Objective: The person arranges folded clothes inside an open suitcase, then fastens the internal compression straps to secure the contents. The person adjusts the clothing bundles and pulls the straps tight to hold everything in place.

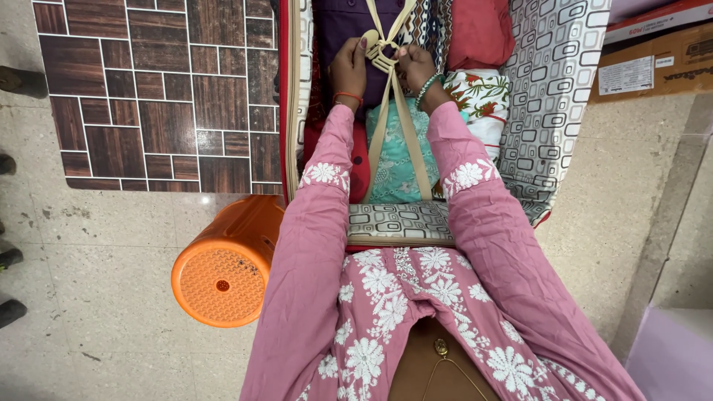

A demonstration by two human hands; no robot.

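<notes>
Now both hands, left hand (pixel 349 69) and right hand (pixel 414 68), pinch beige strap buckle (pixel 379 49) between grips.

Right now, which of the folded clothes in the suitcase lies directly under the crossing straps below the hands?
The teal embroidered garment. Both beige straps run down over it, while the white floral one sits to its right and the red one lies further up.

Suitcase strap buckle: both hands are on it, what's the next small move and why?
Probably press the two halves of the buckle together. The left hand and right hand pinch it from either side, and the beige straps already cross the folded clothes in the open suitcase.
</notes>
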